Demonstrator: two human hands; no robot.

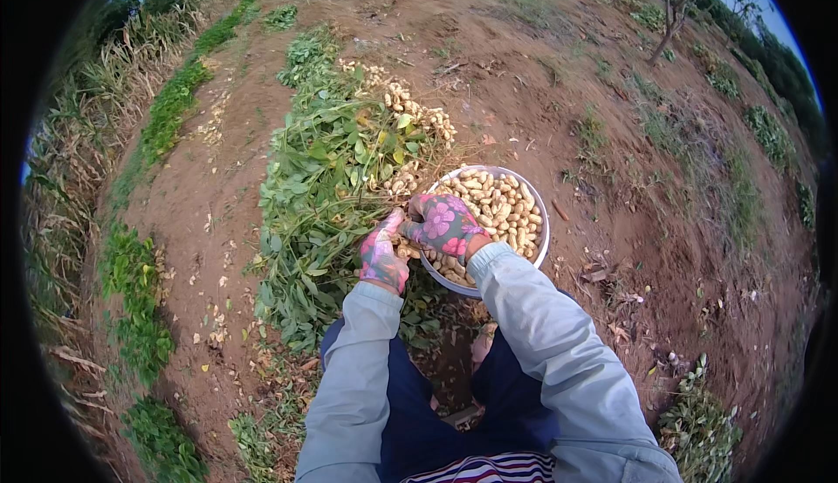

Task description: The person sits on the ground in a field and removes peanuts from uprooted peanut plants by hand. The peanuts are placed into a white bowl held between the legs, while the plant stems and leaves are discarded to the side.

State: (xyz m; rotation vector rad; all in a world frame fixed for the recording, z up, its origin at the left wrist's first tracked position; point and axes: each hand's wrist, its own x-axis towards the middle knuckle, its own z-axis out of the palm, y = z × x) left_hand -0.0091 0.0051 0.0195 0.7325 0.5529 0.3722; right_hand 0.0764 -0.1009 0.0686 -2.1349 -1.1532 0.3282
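My left hand [383,257], in a floral glove, is closed around the pod end of a peanut plant, whose stems trail off to the left. Peanut pods [407,249] show between my two hands. My right hand [446,222], gloved in grey with pink flowers, has its fingers curled at those pods; they partly hide what they grip. Beneath my right wrist stands a round pale basin [545,228] heaped with unshelled peanuts [507,205]. Pulled leafy peanut plants [308,247] lie against the basin's left side.
More uprooted plants with pod clusters [419,113] stretch ahead in a row. Brown soil [497,103] surrounds them. Low green plants [137,293] and dry stalks [78,143] run along the left. Cut foliage [700,424] lies at lower right, and a thin tree [671,25] stands farther off.
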